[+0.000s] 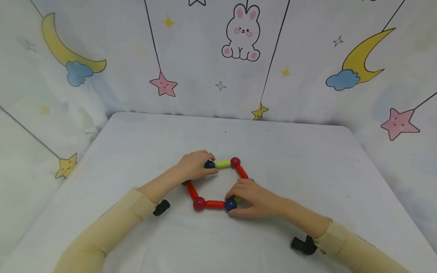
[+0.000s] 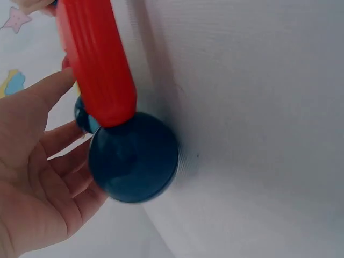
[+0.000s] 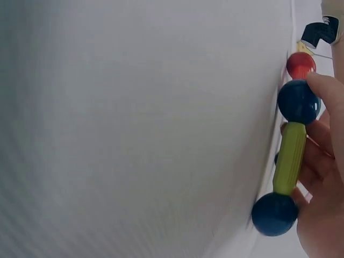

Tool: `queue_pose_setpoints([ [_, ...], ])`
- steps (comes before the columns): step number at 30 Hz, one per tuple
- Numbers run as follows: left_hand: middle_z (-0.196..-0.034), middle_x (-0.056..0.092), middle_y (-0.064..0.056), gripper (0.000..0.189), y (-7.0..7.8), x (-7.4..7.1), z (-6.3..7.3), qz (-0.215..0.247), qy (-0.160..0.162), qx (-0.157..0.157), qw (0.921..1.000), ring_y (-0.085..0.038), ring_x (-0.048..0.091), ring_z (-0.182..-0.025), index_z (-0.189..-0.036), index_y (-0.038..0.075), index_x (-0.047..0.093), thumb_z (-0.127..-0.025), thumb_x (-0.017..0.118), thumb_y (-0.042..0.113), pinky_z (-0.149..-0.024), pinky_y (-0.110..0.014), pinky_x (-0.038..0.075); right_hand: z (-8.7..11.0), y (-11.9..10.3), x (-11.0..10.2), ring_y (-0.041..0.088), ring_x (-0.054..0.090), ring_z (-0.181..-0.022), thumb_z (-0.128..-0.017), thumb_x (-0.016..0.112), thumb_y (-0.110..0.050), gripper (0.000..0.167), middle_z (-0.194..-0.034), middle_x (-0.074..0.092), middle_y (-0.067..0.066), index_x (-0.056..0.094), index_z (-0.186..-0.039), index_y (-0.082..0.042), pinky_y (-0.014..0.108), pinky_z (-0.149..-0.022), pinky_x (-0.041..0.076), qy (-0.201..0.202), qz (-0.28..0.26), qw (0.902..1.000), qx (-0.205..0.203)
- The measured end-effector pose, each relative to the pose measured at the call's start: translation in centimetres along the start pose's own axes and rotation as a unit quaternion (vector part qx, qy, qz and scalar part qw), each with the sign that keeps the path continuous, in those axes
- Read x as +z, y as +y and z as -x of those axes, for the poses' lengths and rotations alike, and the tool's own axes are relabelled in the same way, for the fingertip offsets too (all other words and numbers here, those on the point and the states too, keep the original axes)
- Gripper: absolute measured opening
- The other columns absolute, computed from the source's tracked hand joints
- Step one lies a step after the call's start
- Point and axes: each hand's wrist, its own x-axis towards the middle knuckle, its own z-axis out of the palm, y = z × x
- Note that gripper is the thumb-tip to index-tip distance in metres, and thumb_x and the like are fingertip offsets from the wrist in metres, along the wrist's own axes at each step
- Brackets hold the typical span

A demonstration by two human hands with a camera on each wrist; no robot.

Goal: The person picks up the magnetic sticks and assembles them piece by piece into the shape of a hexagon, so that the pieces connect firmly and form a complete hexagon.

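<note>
A ring of magnetic balls and rods lies on the white table. On its far left, my left hand [image 1: 196, 165] holds a dark blue ball [image 1: 209, 164] between thumb and fingers. A yellow-green rod [image 1: 223, 164] joins that ball to a red ball [image 1: 235, 162], followed by a red rod [image 1: 242, 171]. At the near right, my right hand [image 1: 254, 199] pinches another blue ball [image 1: 230, 205]. From there, a red rod [image 1: 215, 205] reaches a red ball [image 1: 199, 203]. The right wrist view shows a yellow-green rod [image 3: 290, 158] between two blue balls. My left hand hides part of the ring.
Black wrist-worn devices show beside the left sleeve [image 1: 161, 207] and the right sleeve [image 1: 304, 245]. A white cloth covers the table [image 1: 153, 136]. Behind it hangs a backdrop [image 1: 205, 45] printed with moons, stars and a rabbit.
</note>
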Motion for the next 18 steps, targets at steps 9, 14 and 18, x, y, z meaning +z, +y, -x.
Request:
queue_pose_setpoints([
  [9, -0.099, 0.066, -0.003, 0.03, 0.3, 0.8, -2.4, -0.009, 0.026, 0.008, 0.9996, -0.017, 0.057, -0.081, -0.108, 0.014, 0.072, -0.091, 0.068, 0.039, -0.064, -0.033, 0.048, 0.7, 0.6, -0.3, 0.005, 0.046, -0.109, -0.088, 0.069, -0.045, 0.033, -0.107, 0.057, -0.019, 0.063, -0.114, -0.026, 0.035, -0.096, 0.043, -0.016, -0.011, 0.9997, -0.012],
  [14, -0.101, 0.066, -0.005, 0.03, 0.2, 0.8, -3.1, 0.003, 0.045, 0.01, 0.9989, -0.019, 0.059, -0.083, -0.109, 0.013, 0.072, -0.091, 0.069, 0.036, -0.066, -0.033, 0.05, 1.2, 0.9, -0.8, 0.006, 0.047, -0.104, -0.088, 0.07, -0.038, 0.029, -0.102, 0.056, -0.016, 0.062, -0.112, -0.024, 0.033, -0.093, 0.044, -0.008, -0.005, 0.9989, -0.046],
  [18, -0.103, 0.066, -0.006, 0.03, 0.1, 0.8, -3.6, 0.012, 0.051, 0.008, 0.9986, -0.02, 0.059, -0.083, -0.112, 0.012, 0.071, -0.091, 0.07, 0.034, -0.068, -0.033, 0.05, 1.6, 1.1, -1.2, 0.009, 0.048, -0.109, -0.088, 0.07, -0.035, 0.028, -0.105, 0.056, -0.015, 0.062, -0.112, -0.023, 0.036, -0.096, 0.044, -0.026, -0.006, 0.999, -0.035],
])
